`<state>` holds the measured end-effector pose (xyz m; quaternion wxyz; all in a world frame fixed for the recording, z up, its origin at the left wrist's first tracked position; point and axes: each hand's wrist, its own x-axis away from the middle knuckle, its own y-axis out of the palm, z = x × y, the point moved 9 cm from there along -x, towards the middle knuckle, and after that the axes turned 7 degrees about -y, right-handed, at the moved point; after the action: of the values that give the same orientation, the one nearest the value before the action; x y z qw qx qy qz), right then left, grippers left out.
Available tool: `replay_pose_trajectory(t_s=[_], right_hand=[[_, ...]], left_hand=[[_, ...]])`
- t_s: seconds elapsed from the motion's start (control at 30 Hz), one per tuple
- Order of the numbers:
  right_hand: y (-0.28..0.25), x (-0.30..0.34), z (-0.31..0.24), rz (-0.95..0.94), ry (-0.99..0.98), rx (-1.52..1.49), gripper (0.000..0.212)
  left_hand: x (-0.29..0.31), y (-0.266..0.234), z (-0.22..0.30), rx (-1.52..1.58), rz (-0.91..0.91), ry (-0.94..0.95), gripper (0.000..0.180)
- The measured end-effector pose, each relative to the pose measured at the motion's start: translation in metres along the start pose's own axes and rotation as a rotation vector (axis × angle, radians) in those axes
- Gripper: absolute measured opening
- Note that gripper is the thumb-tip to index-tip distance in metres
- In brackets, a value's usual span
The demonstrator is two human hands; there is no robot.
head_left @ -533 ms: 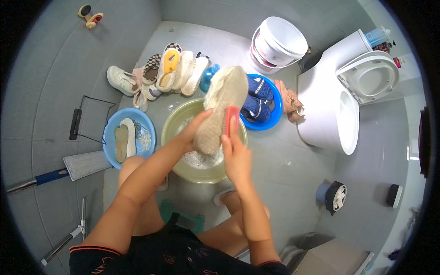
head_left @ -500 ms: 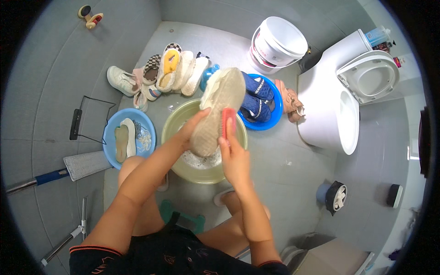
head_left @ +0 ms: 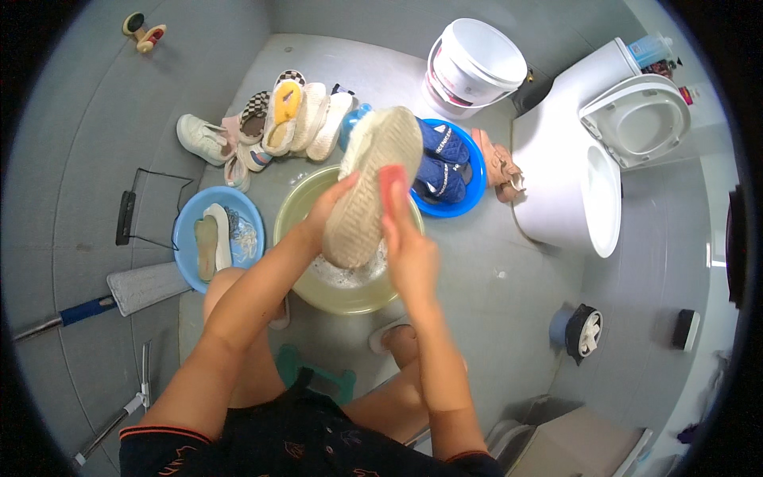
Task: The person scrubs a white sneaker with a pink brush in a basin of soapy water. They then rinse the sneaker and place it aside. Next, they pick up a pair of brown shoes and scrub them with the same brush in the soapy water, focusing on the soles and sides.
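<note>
A pale shoe (head_left: 367, 203) is held above the olive-green basin (head_left: 290, 219), its ridged, dirt-stained sole turned up toward me. My left hand (head_left: 327, 208) is closed around the shoe's left side. In my right hand (head_left: 412, 258), which is blurred by motion, is a red scrubbing brush (head_left: 393, 184), at the sole's right edge; whether its bristles touch there I cannot tell. Sudsy water (head_left: 350, 275) shows in the basin under the shoe.
Left of the basin, a light-blue basin (head_left: 183, 262) holds insoles and laces. Several shoes (head_left: 306, 123) stand behind. A blue basin (head_left: 480, 187) holds navy slippers (head_left: 445, 187); beside it are pink shoes (head_left: 499, 168), a white bucket (head_left: 469, 71) and a toilet (head_left: 556, 191). A mop (head_left: 147, 288) leans left.
The brush has shifted slightly up the sole's right side with my right hand. The shoe has moved a little left, and its sole faces me more fully. The whole view has shifted slightly.
</note>
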<state>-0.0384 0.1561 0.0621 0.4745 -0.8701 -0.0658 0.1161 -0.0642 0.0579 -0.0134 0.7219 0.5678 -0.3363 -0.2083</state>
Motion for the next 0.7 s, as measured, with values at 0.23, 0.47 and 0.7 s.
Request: replay_pose_trajectory(t_s=[0.23, 0.47, 0.7], right_hand=[[-0.002, 0.003, 0.004, 0.007, 0.091, -0.202, 0.057], [0.000, -0.006, -0.014, -0.008, -0.005, -0.072, 0.056], [-0.023, -0.021, 0.023, 0.188, 0.077, -0.298, 0.048]], left_hand=[[0.005, -0.004, -0.013, -0.031, -0.050, -0.038, 0.052], [0.014, -0.004, -0.011, -0.067, 0.034, -0.007, 0.050], [0.020, -0.020, -0.030, -0.347, 0.153, -0.096, 0.053]])
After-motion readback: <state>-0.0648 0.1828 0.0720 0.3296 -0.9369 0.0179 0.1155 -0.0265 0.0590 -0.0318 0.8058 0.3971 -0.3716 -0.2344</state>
